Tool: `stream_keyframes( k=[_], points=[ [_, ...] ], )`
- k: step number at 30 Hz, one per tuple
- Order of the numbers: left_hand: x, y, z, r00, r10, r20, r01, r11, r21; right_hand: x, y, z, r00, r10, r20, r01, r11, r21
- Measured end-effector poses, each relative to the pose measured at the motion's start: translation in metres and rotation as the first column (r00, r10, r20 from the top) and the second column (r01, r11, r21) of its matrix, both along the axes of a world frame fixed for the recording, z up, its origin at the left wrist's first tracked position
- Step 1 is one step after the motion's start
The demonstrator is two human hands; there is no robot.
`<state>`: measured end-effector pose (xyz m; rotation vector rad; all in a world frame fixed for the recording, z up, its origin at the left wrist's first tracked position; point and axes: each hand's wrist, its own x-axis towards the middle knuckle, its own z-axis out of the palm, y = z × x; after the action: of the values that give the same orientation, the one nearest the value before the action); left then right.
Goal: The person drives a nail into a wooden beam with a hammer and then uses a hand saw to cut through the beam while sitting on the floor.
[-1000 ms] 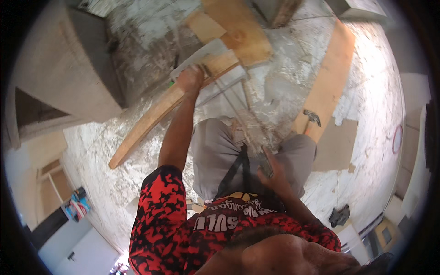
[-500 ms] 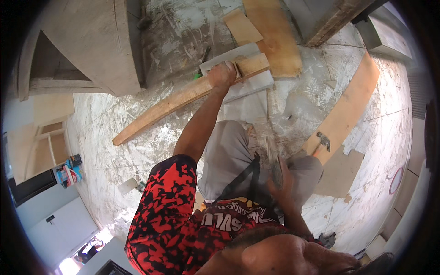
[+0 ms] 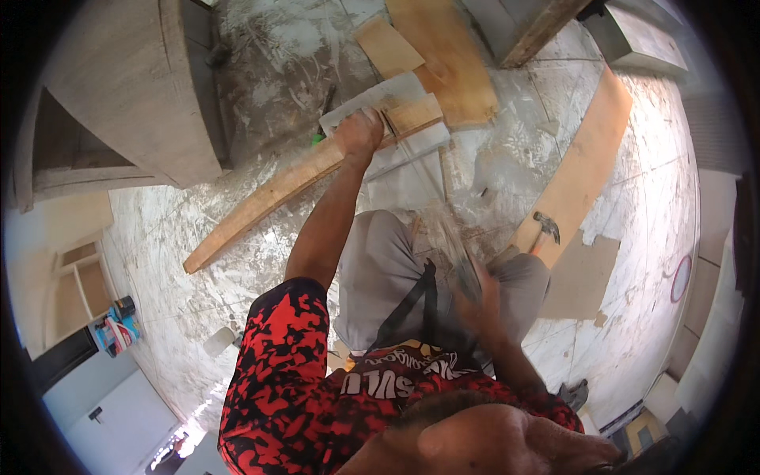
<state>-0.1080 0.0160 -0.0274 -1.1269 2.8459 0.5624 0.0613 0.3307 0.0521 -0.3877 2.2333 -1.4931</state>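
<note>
A long, slightly curved wooden board (image 3: pixel 265 194) slants across the floor, its right end resting on a pale grey-white block (image 3: pixel 431 138). My left hand (image 3: pixel 359 133) is closed over the board near that end, pressing it down. Just right of those fingers is a dark cut line across the wood. My right hand (image 3: pixel 480 305), blurred by motion, is closed on the handle of a handsaw (image 3: pixel 450 237) low beside my knee. The saw's thin blade, smeared by movement, runs up toward the cut in the board.
A claw hammer (image 3: pixel 546 227) lies on a long plywood strip (image 3: pixel 582 170) at the right. Beyond the block are a wide plywood sheet (image 3: pixel 459 63) and a smaller piece (image 3: pixel 388 47). A grey wooden cabinet-like structure (image 3: pixel 119 87) stands at upper left. Brown cardboard-like sheet (image 3: pixel 582 277) lies near my right knee.
The whole view has shifted slightly, moving the scene left. The saw blade shows more clearly between my right hand and the board. My left hand keeps its place on the board.
</note>
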Motion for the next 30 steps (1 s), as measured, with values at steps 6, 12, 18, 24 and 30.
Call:
stream_keyframes(
  k=[6,12,18,24,30],
  points=[
    [-0.013,-0.008,-0.01,0.996,-0.086,0.003,0.086,0.996,0.009,-0.099,-0.114,-0.036,0.996,-0.037,-0.08,0.046,0.992,0.117],
    [-0.005,-0.005,-0.012,0.998,-0.045,-0.042,0.04,0.994,-0.103,0.033,0.035,0.011,0.996,-0.018,-0.087,0.018,1.0,0.005],
    [-0.008,0.011,-0.002,0.984,-0.176,-0.037,0.173,0.982,-0.072,-0.107,-0.106,-0.055,0.975,-0.102,-0.195,0.091,0.994,-0.066],
    [-0.007,-0.005,-0.019,0.999,-0.02,-0.045,0.015,0.994,-0.113,0.0,-0.003,-0.031,0.998,-0.039,-0.042,0.036,0.996,-0.08],
    [-0.005,0.008,-0.011,0.992,-0.1,-0.077,0.087,0.984,-0.152,-0.058,-0.048,-0.047,0.988,-0.075,-0.138,0.064,0.994,-0.085]
  ],
)
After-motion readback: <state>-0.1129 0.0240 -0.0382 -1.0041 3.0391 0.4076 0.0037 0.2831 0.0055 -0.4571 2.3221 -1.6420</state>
